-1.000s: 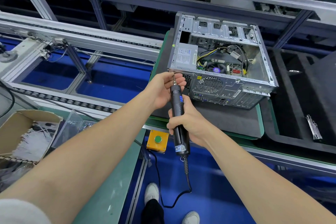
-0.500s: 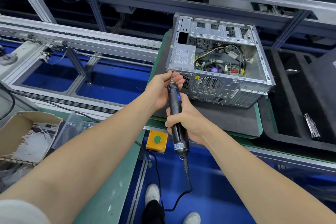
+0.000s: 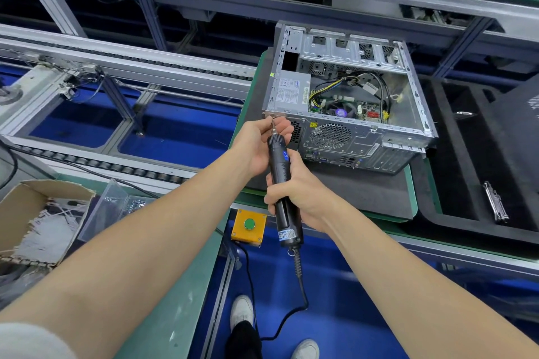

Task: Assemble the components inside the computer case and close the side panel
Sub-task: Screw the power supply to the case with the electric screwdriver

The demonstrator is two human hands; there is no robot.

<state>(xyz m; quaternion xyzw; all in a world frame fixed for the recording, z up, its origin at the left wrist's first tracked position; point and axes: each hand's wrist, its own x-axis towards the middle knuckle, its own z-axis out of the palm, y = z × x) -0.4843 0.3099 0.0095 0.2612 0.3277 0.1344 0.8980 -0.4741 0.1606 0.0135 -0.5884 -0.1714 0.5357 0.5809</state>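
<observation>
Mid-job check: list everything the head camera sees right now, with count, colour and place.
computer case: one, silver, side open, centre right on the mat.
mat: one, dark grey, under the case.
electric screwdriver: one, black, bit at the case's near left corner.
button box: one, yellow with green button, at the bench edge.
cardboard box: one, brown, far left.
clear bin: one, transparent, beside the cardboard box.
foam tray: one, black, right.
metal bracket: one, silver, on the tray.
shoes: two, white, bottom.
left hand: pinches the screwdriver's bit.
right hand: grips the screwdriver's body.
</observation>
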